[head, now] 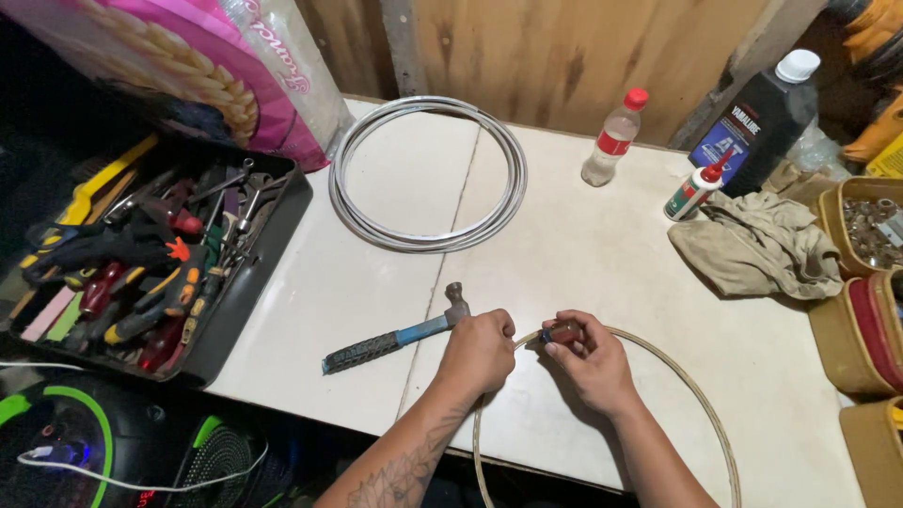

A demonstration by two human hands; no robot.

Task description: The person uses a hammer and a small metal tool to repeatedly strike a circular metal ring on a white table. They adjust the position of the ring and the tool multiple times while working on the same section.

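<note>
My left hand (480, 351) is closed on the near left part of a thin tan hoop (691, 386) that lies on the white table (583, 254). My right hand (593, 362) pinches a small dark reddish-brown piece (562, 332) at the hoop's top, where the ring's ends seem to meet. Both hands sit close together near the table's front edge. A hammer (400, 338) with a blue and black handle lies just left of my left hand, its head pointing toward it.
A coil of silver rings (513, 155) lies at the back middle. A black tray of tools (141, 254) stands at the left. At the back right are a clear bottle (613, 139), a small glue bottle (694, 188), a dark oil bottle (764, 118) and a beige rag (757, 246). Yellow bins (861, 310) line the right edge.
</note>
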